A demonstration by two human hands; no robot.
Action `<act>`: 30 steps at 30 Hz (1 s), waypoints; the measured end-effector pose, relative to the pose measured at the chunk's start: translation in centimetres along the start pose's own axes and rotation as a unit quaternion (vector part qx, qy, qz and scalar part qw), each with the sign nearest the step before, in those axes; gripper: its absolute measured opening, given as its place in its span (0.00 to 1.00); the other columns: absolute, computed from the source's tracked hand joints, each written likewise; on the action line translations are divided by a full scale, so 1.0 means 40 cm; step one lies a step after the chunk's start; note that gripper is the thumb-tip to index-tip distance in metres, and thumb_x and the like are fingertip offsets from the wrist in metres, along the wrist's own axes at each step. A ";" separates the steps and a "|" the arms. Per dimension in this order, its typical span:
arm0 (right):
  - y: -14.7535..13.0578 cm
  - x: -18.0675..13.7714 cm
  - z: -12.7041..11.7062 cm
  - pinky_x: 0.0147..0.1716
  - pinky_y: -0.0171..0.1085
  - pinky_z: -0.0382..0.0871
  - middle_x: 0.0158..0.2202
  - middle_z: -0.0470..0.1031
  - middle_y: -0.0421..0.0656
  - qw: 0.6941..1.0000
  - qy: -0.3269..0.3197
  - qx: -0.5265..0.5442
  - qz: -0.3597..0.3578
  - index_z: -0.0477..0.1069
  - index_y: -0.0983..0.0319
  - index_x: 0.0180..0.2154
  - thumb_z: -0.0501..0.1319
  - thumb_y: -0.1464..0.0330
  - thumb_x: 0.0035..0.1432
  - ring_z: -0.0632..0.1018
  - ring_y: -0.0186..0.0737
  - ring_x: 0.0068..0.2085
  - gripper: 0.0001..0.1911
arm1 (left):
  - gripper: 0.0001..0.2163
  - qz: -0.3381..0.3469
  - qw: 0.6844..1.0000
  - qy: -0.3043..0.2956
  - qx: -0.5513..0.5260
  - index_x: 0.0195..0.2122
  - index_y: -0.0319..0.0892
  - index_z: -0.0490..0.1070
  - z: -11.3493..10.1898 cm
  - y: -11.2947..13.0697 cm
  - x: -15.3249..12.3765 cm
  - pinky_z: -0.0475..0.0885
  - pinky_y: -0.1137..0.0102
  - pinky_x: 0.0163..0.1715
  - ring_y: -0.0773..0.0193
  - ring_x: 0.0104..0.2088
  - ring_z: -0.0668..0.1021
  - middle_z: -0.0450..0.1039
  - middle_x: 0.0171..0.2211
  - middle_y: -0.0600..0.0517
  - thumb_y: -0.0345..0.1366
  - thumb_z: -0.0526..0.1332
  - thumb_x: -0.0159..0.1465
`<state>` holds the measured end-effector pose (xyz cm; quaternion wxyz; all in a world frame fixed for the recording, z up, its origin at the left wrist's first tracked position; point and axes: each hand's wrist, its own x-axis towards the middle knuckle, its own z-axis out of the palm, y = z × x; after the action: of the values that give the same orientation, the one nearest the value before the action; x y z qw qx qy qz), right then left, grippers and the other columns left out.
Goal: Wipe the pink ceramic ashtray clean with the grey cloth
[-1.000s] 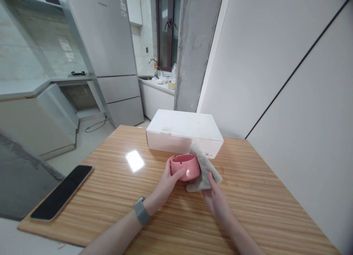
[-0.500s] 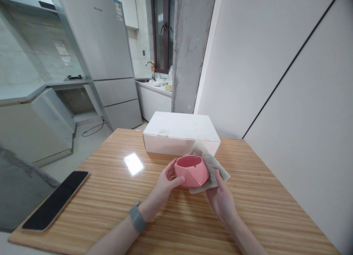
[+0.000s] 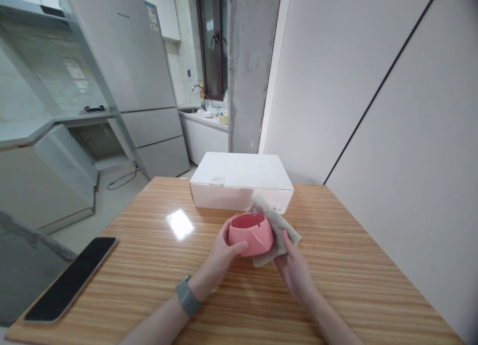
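Above the wooden table (image 3: 157,290), my left hand (image 3: 225,245) grips a pink faceted ashtray (image 3: 251,237) with notches in its rim, thumb on the near side and fingers around the left. The ashtray is held up with its opening tilted slightly toward me. A folded grey cloth (image 3: 278,230) is in my right hand (image 3: 293,268), pinched between the thumb and the fingers. The cloth lies against the right side of the ashtray. Most of my right fingers are hidden behind the cloth.
A closed white box (image 3: 242,168) stands at the table's far edge, just behind the ashtray. Near the left edge lies a black-screened phone (image 3: 70,280). A white wall (image 3: 358,86) runs along the right; a fridge (image 3: 127,61) and sink counter are beyond the table.
The whole view has shifted a little, so most things sit slightly further left. Both hands keep their holds on the ashtray and the cloth, with little other change.
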<state>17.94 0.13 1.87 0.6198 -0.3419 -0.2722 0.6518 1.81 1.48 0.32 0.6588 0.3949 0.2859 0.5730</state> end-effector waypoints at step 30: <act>0.070 0.006 -0.038 0.66 0.52 0.51 0.56 0.75 0.38 0.996 0.041 -0.080 -0.030 0.76 0.50 0.47 0.70 0.52 0.47 0.61 0.50 0.66 0.25 | 0.23 -0.012 0.995 0.097 0.027 0.54 0.41 0.63 0.016 0.001 0.000 0.60 0.60 0.59 0.52 0.58 0.68 0.69 0.56 0.43 0.46 0.62 0.60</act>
<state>17.40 0.01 -1.26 0.6209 -0.4082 -0.3077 0.5944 2.31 1.37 0.69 0.6243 0.3516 0.3684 0.5924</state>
